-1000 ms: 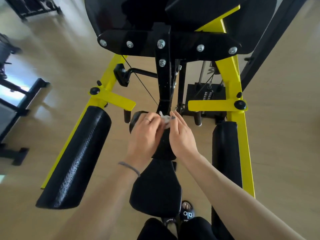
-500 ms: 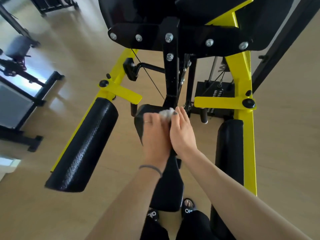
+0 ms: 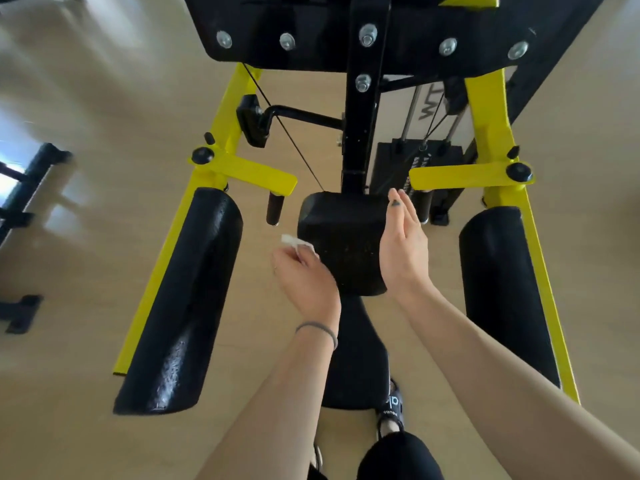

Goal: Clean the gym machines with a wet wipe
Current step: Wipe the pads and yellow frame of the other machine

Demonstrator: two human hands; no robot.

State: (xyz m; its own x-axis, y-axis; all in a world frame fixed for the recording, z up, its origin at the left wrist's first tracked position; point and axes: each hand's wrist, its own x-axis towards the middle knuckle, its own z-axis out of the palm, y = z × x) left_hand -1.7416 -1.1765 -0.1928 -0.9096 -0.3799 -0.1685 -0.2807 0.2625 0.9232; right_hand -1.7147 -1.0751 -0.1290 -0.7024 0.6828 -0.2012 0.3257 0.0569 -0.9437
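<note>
A yellow and black gym machine (image 3: 498, 98) stands in front of me. Its black centre pad (image 3: 343, 237) lies between my hands. My left hand (image 3: 304, 275) is at the pad's left edge and pinches a crumpled white wet wipe (image 3: 294, 242). To the right of the pad, my right hand (image 3: 401, 244) is held edge-on with its fingers straight, close to the pad's right side and holding nothing.
Long black roller pads flank the centre, a left pad (image 3: 180, 299) and a right pad (image 3: 502, 289). A lower seat pad (image 3: 356, 362) runs toward my knees. The weight stack (image 3: 415, 161) sits behind the pad. Other dark equipment (image 3: 24, 209) stands on the wooden floor at far left.
My hands were together over the pad with the wipe between them. They have parted: the left carried the wipe to the pad's left edge, the right moved to the right side.
</note>
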